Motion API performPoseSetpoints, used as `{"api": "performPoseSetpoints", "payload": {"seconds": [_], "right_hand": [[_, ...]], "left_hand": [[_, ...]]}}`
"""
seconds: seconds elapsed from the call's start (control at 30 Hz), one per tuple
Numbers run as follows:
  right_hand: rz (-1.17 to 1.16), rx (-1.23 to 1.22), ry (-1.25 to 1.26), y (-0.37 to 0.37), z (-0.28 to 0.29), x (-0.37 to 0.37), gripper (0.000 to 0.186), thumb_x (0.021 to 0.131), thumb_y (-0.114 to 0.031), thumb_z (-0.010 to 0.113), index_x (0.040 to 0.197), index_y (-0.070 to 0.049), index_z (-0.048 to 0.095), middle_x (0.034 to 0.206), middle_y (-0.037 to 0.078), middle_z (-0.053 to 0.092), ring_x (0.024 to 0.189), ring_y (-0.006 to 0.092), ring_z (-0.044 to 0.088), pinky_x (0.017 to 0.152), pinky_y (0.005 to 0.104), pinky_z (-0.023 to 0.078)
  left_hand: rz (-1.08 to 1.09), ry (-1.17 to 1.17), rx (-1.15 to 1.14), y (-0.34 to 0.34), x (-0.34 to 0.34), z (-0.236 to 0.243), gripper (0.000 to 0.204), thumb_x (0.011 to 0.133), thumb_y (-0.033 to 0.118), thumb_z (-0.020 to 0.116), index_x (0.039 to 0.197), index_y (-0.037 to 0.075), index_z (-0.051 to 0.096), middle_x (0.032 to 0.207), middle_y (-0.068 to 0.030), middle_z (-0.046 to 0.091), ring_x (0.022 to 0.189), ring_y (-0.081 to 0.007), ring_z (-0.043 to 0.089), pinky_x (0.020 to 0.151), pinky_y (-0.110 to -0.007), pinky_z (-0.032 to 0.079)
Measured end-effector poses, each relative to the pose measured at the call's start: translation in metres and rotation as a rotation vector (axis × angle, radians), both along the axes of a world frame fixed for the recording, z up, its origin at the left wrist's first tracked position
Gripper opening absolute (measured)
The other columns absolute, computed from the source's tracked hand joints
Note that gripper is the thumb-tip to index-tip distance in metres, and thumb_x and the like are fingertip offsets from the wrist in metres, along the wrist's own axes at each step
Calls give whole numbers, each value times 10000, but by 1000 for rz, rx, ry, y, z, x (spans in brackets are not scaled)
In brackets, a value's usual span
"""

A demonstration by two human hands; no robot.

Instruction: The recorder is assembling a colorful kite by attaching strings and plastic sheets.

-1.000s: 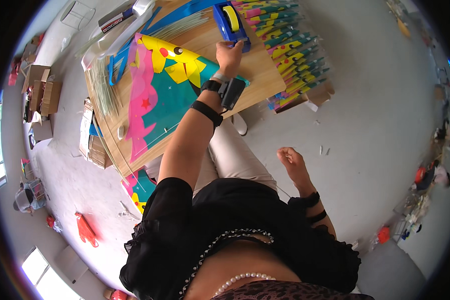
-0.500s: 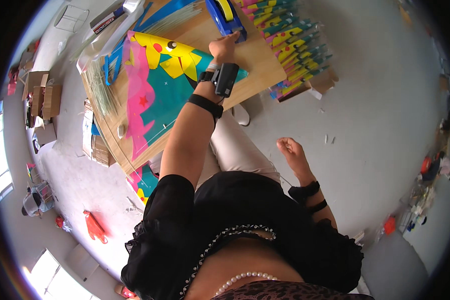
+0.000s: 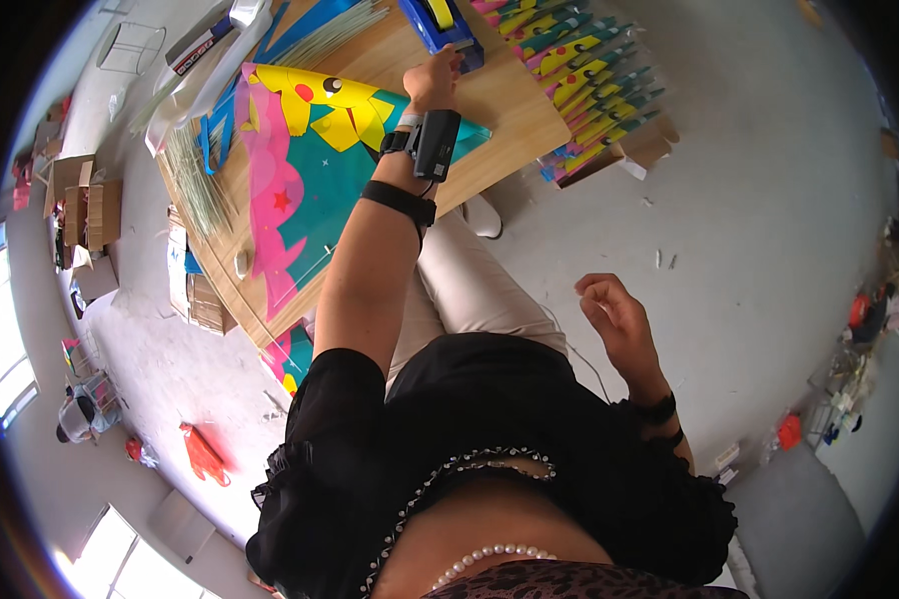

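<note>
My left hand (image 3: 433, 80) reaches to the near end of a blue tape dispenser (image 3: 466, 48) with a yellow roll in it, at the table's far side. Its fingers are closed against that end; whatever is between them is too small to make out. Beneath my left forearm lies a triangular kite sheet (image 3: 315, 190), teal and pink with a yellow cartoon figure, hanging partly over the table's near edge. A thin rod lies across its lower part. My right hand (image 3: 619, 321) hangs in the air right of my lap, fingers loosely bent and apart, holding nothing visible.
Thin pale sticks (image 3: 195, 185) and blue strips (image 3: 305, 35) lie on the wooden table (image 3: 514, 115). A carton (image 3: 649, 150) with several folded colourful kites stands beyond its right edge. Cardboard boxes (image 3: 95, 205) and a red bag (image 3: 205, 454) are on the floor to the left.
My right hand has shifted right and its fingers have loosened. My left hand stays at the tape dispenser; the table scene sits slightly higher and further left in view.
</note>
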State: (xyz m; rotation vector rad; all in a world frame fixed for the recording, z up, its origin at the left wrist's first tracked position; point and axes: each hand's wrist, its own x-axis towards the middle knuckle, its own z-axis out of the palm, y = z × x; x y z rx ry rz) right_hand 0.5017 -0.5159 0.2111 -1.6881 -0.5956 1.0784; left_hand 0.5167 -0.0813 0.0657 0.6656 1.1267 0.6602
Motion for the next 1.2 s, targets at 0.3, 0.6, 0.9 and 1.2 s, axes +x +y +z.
{"api": "performPoseSetpoints", "payload": {"seconds": [0.3,0.6,0.9,1.2], "right_hand": [[-16,-72,51,-17,-50,-7,150,1068,-162,692,1087,-14,679,1233,86,700,1105,162,654,1045,352,491],[-49,-124,62,-27,-116,-4,155,1074,-181,691,1107,-29,696,1229,57,714,1047,126,639,904,303,511],[-109,-102,51,-30,-145,0,172,1062,-159,707,1160,-18,699,1191,42,717,1018,107,644,870,297,527],[-89,-73,-35,-53,-134,20,167,1066,-150,691,1188,-37,675,1204,52,710,1060,102,639,934,321,531]], "left_hand": [[-52,13,22,-5,-2,12,189,972,174,803,869,31,734,784,-19,691,574,-85,539,482,-242,331],[-50,107,148,-4,0,-14,248,815,171,939,828,-7,766,784,-26,707,639,-107,583,575,-284,419],[4,424,498,-24,20,-23,218,756,215,936,759,31,820,735,-117,771,716,-230,743,694,-398,579],[-7,255,624,-40,8,20,138,865,213,851,900,81,833,817,-78,801,728,-191,739,712,-367,572]]}}
